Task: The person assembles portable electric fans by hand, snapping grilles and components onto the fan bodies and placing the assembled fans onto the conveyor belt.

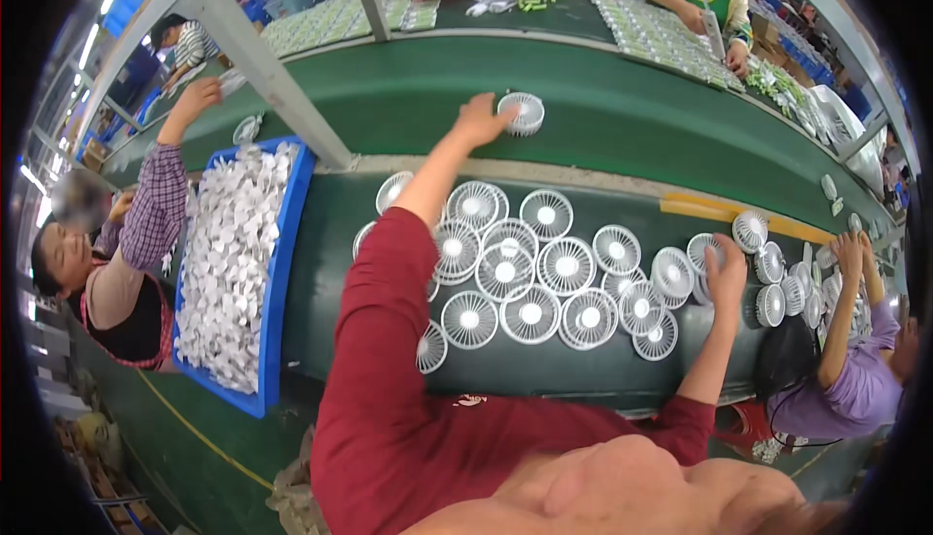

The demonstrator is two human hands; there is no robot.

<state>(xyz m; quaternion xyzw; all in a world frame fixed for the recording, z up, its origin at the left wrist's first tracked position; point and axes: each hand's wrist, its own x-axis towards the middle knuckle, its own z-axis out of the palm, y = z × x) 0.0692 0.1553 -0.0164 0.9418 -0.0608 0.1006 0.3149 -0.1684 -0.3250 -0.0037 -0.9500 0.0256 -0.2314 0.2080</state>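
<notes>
My left arm reaches across to the far green belt. There my left hand (pixel 478 124) has its fingers closed at the near-left edge of a round white fan grille (pixel 525 115). To the right, my right hand (pixel 727 277) is curled against the edge of another white fan grille (pixel 702 248), and its palm side is partly hidden. Between my arms, many similar grilles (pixel 567 265) lie on the dark green work surface (pixel 321 282). Some of them overlap, and they show radial ribs and white round centres.
A blue tray (pixel 277 311) heaped with small white parts stands at the left, beside a co-worker (pixel 107 273). A grey metal post (pixel 262 69) rises near it. More grilles (pixel 770 305) cluster by a person in purple (pixel 855 379). Others work beyond the far belt (pixel 418 78).
</notes>
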